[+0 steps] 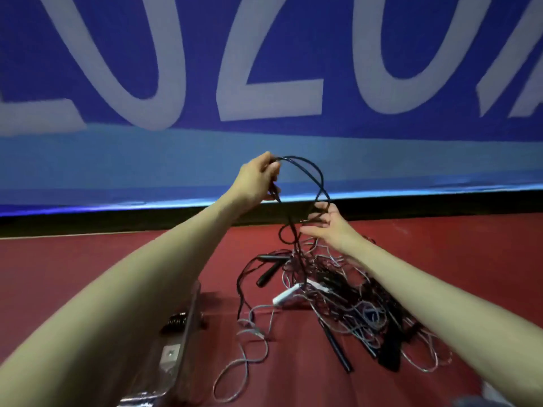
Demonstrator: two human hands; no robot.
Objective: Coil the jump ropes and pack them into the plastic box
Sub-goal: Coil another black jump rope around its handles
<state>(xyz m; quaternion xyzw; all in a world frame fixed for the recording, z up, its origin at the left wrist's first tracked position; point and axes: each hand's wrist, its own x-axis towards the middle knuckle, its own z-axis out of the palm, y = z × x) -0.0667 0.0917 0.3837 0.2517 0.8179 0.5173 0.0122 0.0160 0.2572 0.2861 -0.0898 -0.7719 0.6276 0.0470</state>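
- Two bare arms reach forward over the red floor (pixel 88 274), in front of a blue banner (pixel 264 69) with large pale letters
- At the lower left stands the clear box (pixel 179 345); only its near wall shows, and something dark lies behind it
- Left hand (pixel 258 180) is raised and pinches the black rope (pixel 311 168) between thumb and fingers
- This rope makes an arc from the left hand over to the right hand (pixel 329 224), whose fingers curl loosely around the strand
- Below and to the right, the pile (pixel 338 304) of black and grey ropes lies tangled on the floor, with black handles and one white handle (pixel 286 295) in it
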